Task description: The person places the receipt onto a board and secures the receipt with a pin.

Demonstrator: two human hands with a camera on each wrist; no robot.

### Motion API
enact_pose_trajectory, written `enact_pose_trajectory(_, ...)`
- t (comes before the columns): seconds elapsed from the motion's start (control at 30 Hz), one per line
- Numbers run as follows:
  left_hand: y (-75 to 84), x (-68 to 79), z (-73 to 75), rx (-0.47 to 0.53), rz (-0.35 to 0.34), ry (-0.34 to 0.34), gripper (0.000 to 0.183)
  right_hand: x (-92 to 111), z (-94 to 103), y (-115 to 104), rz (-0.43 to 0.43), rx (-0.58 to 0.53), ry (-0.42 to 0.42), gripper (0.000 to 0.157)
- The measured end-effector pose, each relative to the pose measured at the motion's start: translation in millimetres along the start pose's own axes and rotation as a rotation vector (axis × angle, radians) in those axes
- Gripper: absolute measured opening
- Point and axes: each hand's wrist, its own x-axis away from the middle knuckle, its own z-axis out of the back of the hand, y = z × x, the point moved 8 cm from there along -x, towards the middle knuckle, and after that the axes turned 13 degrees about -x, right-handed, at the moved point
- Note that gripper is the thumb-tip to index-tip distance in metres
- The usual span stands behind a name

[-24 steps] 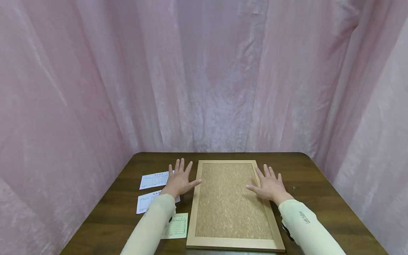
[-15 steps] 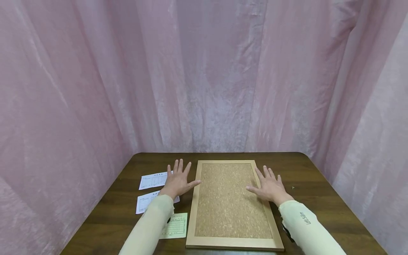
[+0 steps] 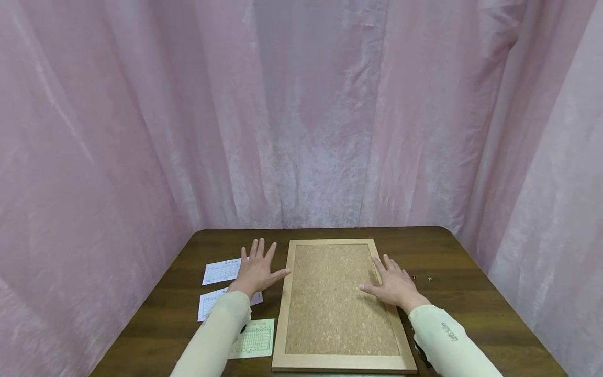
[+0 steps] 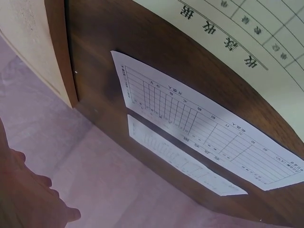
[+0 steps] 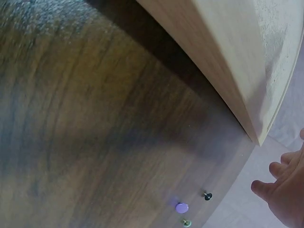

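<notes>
A cork board with a light wooden frame lies on the table between my hands. My left hand, fingers spread, hovers left of the frame, above two white printed slips, and holds nothing. A pale green printed slip lies nearer, partly under my left forearm in view. My right hand is spread over the board's right edge, with nothing in it. In the right wrist view, a purple thumbtack, a black thumbtack and a green thumbtack sit on the table.
The dark wooden table has rounded far corners. Pink velvety curtains hang behind it and at both sides. The frame's raised edge stands above the tabletop.
The head view has shifted slightly. My left hand has drifted a little left, and my right hand a little nearer to me, uncovering another tack beside it. Both remain spread.
</notes>
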Motion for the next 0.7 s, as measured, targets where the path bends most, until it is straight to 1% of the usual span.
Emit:
enact_pose_trajectory(0.17,-1.8,3.8,-2.8,0.011,-0.006,-0.008,0.096,8,-2.8,3,-0.001,-0.003,0.006,0.103)
enact_pose_trajectory(0.23,-2.3,4.3,-4.3,0.019,-0.014,0.004,0.096,12,-4.3,4,-0.007,-0.015,0.003,0.103)
enact_pose_trajectory(0.4,-3.4,6.8,-8.2,0.025,-0.024,0.01,0.096,18,-10.6,7,-0.025,-0.054,-0.016,0.102)
enact_pose_trajectory(0.53,-5.8,8.1,-13.2,0.03,-0.021,-0.001,0.097,21,-15.1,7,-0.034,-0.071,-0.036,0.103)
enact_pose_trajectory(0.63,-7.3,7.7,-12.2,0.041,-0.017,-0.003,0.097,21,-15.1,7,-0.04,-0.092,-0.033,0.102)
enact_pose_trajectory(0.7,-8.5,7.5,-8.5,0.05,-0.012,0.0,0.097,22,-14.0,7,-0.047,-0.102,-0.022,0.102)
